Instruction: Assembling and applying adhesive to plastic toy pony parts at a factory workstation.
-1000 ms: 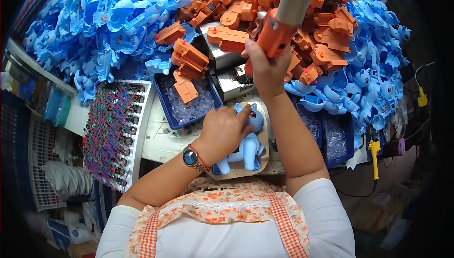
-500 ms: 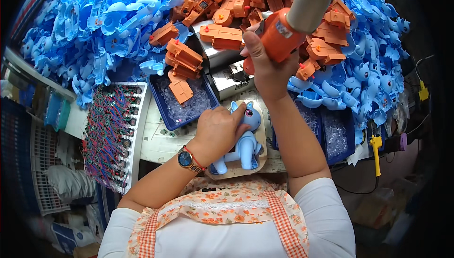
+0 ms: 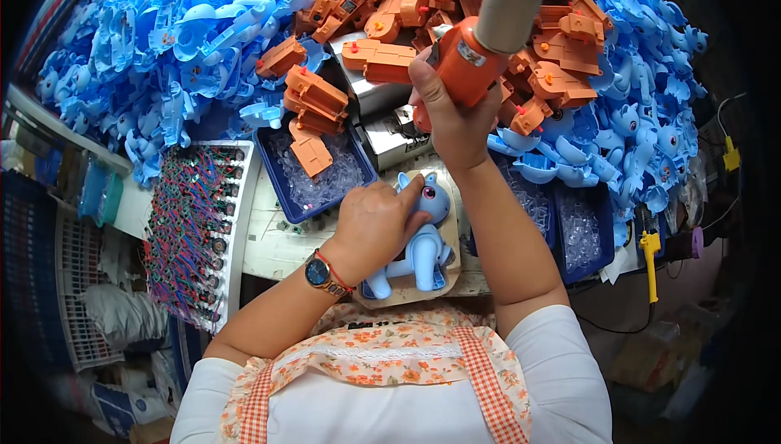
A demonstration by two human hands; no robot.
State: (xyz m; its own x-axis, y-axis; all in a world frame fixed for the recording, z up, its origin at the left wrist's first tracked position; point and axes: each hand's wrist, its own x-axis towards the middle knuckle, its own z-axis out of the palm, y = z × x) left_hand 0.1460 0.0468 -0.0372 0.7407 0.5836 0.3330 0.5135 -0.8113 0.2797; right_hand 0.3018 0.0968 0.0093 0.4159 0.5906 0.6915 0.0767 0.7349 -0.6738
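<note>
A blue toy pony (image 3: 425, 258) with a pink eye lies on its side on a pale board (image 3: 455, 263) in front of me. My left hand (image 3: 370, 224) presses it down, index finger on the head and thumb at the neck; its other fingers are curled. Up and to the right, my right hand (image 3: 464, 122) is wrapped round the orange grip of a power screwdriver (image 3: 470, 60) with a thick pale-grey body. The tool is held above the bench, apart from the toy, and its tip cannot be made out.
Orange plastic boxes (image 3: 390, 60) heap up between piles of blue toy shells (image 3: 203, 45) and toy parts (image 3: 634, 118). Blue trays (image 3: 303, 218) hold small clear pieces. A white tray (image 3: 236, 236) of wired components stands left. A yellow-handled tool (image 3: 651, 265) hangs right.
My right hand has shifted slightly left with the power screwdriver. The left hand and the toy pony stay in place.
</note>
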